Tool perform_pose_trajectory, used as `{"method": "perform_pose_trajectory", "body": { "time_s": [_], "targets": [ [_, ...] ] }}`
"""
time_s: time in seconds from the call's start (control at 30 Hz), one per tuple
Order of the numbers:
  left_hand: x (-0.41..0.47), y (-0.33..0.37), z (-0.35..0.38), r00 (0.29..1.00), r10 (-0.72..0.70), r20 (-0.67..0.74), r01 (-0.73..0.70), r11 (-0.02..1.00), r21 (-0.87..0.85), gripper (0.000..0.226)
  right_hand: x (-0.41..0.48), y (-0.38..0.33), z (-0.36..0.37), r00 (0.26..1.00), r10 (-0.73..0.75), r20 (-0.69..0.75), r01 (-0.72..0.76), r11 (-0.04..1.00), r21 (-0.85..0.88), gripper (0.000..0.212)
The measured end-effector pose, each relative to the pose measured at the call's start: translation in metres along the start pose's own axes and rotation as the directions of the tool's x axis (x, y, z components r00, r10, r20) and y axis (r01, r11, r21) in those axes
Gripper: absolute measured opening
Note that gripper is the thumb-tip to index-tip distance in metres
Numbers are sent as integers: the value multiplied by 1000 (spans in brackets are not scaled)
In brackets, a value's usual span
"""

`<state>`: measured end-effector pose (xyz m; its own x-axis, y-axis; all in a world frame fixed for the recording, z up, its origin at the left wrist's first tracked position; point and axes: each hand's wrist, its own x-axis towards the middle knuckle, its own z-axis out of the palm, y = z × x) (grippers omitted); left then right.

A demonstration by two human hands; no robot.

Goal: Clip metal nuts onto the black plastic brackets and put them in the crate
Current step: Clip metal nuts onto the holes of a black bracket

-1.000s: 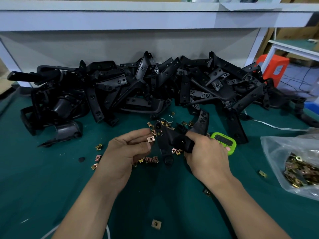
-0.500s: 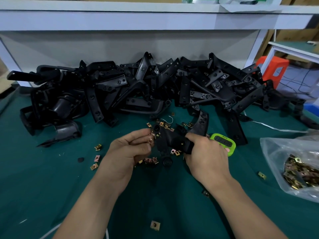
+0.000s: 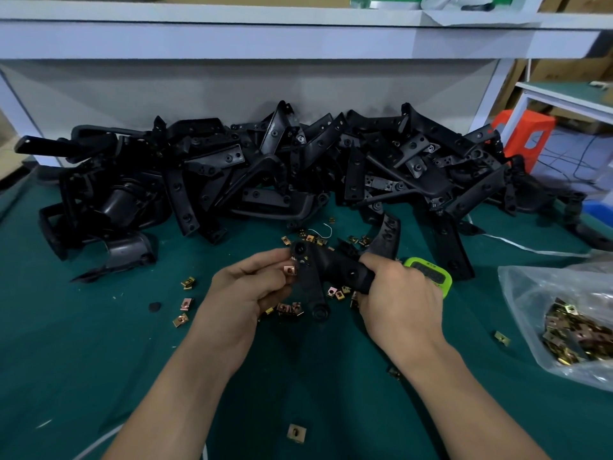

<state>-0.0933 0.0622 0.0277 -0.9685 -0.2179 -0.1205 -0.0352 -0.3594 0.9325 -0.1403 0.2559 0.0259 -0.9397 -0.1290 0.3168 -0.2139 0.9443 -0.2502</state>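
The bag (image 3: 525,295) runs off the right edge; the right hand (image 3: 398,303) hides part of the timer (image 3: 431,273) and an end of the bracket (image 3: 331,270).

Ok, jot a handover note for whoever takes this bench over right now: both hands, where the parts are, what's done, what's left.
Left hand pinches one clip nut at the edge of the bracket; right hand grips that bracket above the green mat.
Loose nuts lie under the hands, more in the bag of nuts at right; pile of brackets at the back. No crate in view.
Done: nothing finished is visible. Left: seat this nut fully, crate the bracket, work through the pile.
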Motion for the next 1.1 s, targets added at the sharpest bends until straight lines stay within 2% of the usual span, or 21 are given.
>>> {"method": "perform_pose_trajectory", "body": {
  "time_s": [0.13, 0.3, 0.4, 0.53, 0.7, 0.9, 1.03, 1.1],
  "targets": [
    [-1, 0, 3, 1000, -3, 2, 3, 1000, -29, 42, -1, -1, 0, 1000, -12, -1, 12, 1000, -14, 27],
    [0, 0, 2, 1000, -28, 12, 28, 996, -80, 23, -1, -2, 0, 1000, -16, 11, 16, 999, -34, 29],
    [1, -1, 0, 999, -47, 11, 47, 993, -105, 29, -1, -2, 0, 1000, -9, 13, 9, 999, -31, 28],
    [2, -3, 2, 996, -71, -53, 61, 985, -163, 27, -1, -2, -2, 1000, 1, -4, -1, 999, -43, 30],
    [-1, -9, 11, 984, -67, -167, 26, 971, -240, 43, -2, -6, -3, 1000, -1, 7, 2, 996, -93, 34],
    [-3, -8, 10, 993, -41, -109, 32, 996, -80, 45, -3, -4, -4, 1000, 17, 5, -16, 993, -117, 39],
    [-3, -5, 6, 992, -40, -121, 48, 997, 63, 29, -4, -4, -4, 1000, 16, 12, -15, 990, -139, 43],
    [-3, -3, 7, 989, -31, -141, 41, 997, 71, 29, -5, -4, -5, 1000, 15, 20, -11, 989, -148, 42]
  ]
}}
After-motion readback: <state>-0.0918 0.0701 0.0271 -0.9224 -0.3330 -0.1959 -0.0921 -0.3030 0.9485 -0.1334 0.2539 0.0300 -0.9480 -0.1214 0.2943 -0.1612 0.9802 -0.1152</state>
